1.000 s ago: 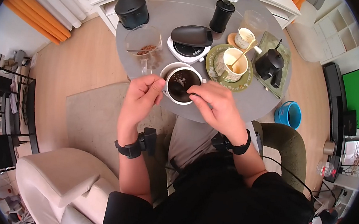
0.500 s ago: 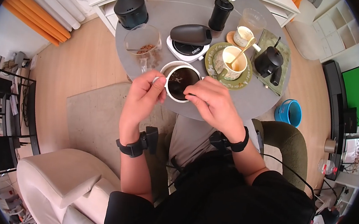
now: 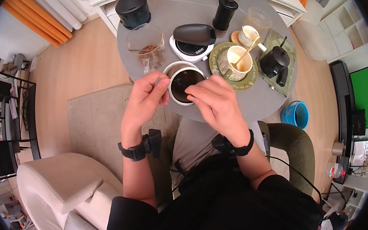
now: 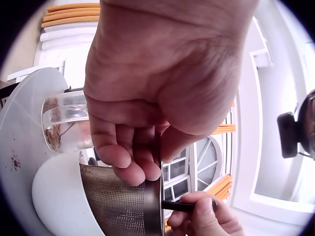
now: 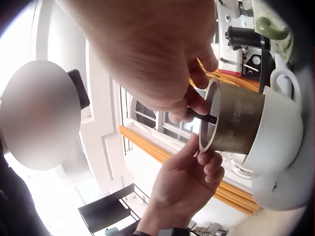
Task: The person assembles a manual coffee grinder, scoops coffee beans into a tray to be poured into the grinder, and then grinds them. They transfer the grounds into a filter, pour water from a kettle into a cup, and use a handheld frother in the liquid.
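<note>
Right hand (image 3: 215, 104) shifted over strainer (image 5: 231, 123) rim, left hand (image 3: 143, 100) pinching edge

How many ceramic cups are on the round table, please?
3: a white cup holding the metal strainer, under both hands; a cream cup on the green saucer; a small cup behind it. Others may be hidden.

Black grinder (image 3: 133, 4), scale (image 3: 191, 48), kettle (image 3: 276, 62) on table (image 3: 181, 4).

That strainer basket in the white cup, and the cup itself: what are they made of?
The strainer basket looks like metal: fine woven mesh wall, a solid brushed rim with a dull sheen. The white cup seems to be glazed ceramic, smooth, glossy and thick-walled, though enamel cannot be ruled out.
</note>
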Demonstrator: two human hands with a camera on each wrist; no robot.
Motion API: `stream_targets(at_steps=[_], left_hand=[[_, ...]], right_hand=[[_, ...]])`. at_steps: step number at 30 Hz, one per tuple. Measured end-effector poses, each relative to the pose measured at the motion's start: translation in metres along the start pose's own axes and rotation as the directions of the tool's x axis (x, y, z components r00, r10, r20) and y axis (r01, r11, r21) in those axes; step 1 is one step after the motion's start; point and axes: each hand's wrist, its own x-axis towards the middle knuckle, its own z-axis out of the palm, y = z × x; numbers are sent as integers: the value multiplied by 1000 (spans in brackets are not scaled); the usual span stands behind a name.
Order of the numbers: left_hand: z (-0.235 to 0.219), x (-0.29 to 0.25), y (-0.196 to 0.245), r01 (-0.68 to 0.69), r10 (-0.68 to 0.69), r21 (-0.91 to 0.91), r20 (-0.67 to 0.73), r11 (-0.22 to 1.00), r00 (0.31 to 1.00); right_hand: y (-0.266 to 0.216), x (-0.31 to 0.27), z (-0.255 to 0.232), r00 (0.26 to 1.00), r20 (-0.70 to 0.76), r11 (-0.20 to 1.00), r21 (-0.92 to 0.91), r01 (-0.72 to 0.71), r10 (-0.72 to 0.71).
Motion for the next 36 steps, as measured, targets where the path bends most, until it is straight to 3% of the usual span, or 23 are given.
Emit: stream_targets(at_steps=[3, 5, 6, 8, 12, 14, 20, 26, 30, 32, 36], left_hand=[[-2, 0, -1, 13, -13, 20, -1, 1000, 1000], [-3, -1, 0, 11, -11, 32, -1, 999, 1000], [-2, -1, 1, 1, -1, 37, -2, 999, 1000], [-1, -1, 1, -9, 9, 43, -2, 999, 1000], [-3, 0, -1, 15, -15, 40, 4, 999, 1000], [-4, 0, -2, 26, -26, 36, 4, 999, 1000], [0, 3, -2, 27, -27, -18, 16, 999, 1000], [8, 4, -1, 80, -79, -16, 48, 997, 996], [8, 3, -1, 71, -71, 2, 50, 997, 996], [8, 2, 0, 74, -74, 3, 52, 997, 996], [6, 1, 0, 46, -45, -14, 59, 999, 997]], right_hand=[[6, 0, 2, 996, -82, 998, -54, 18, -22], [1, -1, -6, 996, -61, 987, -142, -78, 70], [-1, 0, -8, 996, -60, 987, -141, -79, 71], [-3, 2, -12, 994, 95, 997, -68, -40, 46], [0, 0, 3, 999, 32, 1000, -1, -25, 25], [4, -1, 6, 997, -76, 999, -32, -14, 12], [-1, -3, -12, 991, -39, 977, -168, -133, 128], [-8, 1, -5, 993, 78, 996, 17, -90, 88], [1, -1, -6, 998, -4, 996, -52, -68, 68], [-1, -1, -10, 991, -64, 983, -132, -126, 119], [-1, -3, -13, 991, 27, 989, -68, -128, 130]])
